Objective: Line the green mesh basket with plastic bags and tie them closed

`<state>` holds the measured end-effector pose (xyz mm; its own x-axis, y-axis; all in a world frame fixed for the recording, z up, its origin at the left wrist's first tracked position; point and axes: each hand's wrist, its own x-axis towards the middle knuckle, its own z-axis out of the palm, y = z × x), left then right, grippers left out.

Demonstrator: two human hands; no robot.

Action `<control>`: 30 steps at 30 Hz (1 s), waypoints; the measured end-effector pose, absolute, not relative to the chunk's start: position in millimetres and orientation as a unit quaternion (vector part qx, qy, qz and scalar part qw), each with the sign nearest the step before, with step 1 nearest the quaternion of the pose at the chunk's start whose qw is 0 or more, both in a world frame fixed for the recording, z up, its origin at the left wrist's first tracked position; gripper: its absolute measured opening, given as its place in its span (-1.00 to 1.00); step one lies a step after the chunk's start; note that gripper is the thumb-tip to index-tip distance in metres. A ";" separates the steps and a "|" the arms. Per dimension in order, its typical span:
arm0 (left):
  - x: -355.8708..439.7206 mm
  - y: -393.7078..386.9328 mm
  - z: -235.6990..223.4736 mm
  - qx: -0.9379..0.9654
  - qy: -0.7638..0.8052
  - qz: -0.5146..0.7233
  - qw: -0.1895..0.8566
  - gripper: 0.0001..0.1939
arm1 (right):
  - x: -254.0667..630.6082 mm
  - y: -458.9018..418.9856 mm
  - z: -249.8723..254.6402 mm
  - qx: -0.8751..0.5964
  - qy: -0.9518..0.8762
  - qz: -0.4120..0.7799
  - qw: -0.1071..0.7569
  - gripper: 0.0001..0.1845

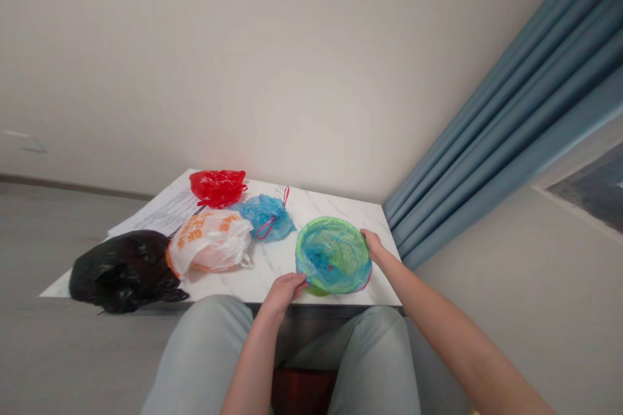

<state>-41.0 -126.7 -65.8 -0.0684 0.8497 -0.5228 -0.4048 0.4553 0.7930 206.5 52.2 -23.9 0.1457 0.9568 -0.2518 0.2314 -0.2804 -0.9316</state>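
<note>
My left hand [283, 293] and right hand [373, 244] rest with fingers pressed together against the rim of the round green container [333, 254], which sits near the blue plastic bag [265, 217], and without a pinch, a slack hold could let it slide off the table [350, 207].

**Markings: one printed bag, one paper stack, nothing legible**

Orange Chinese characters [207, 228] stand on the white plastic bag [217, 249], near the counter's [277, 266] front edge; folds break them and they cannot be read. Printed lines on the sheets of paper [163, 211], toward the far left corner, are too small to read.
</note>
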 end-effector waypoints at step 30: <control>-19.4 -112.2 -52.1 0.212 0.512 0.726 0.406 -0.73 | 218.5 -58.7 3.4 -0.665 -0.526 0.376 0.372 -0.90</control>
<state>-19.4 -112.2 -52.1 -0.5801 0.8074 -0.1075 -0.3725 -0.1456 0.9165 218.5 -58.7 3.4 0.1628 0.9806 -0.1088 0.4204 -0.1687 -0.8915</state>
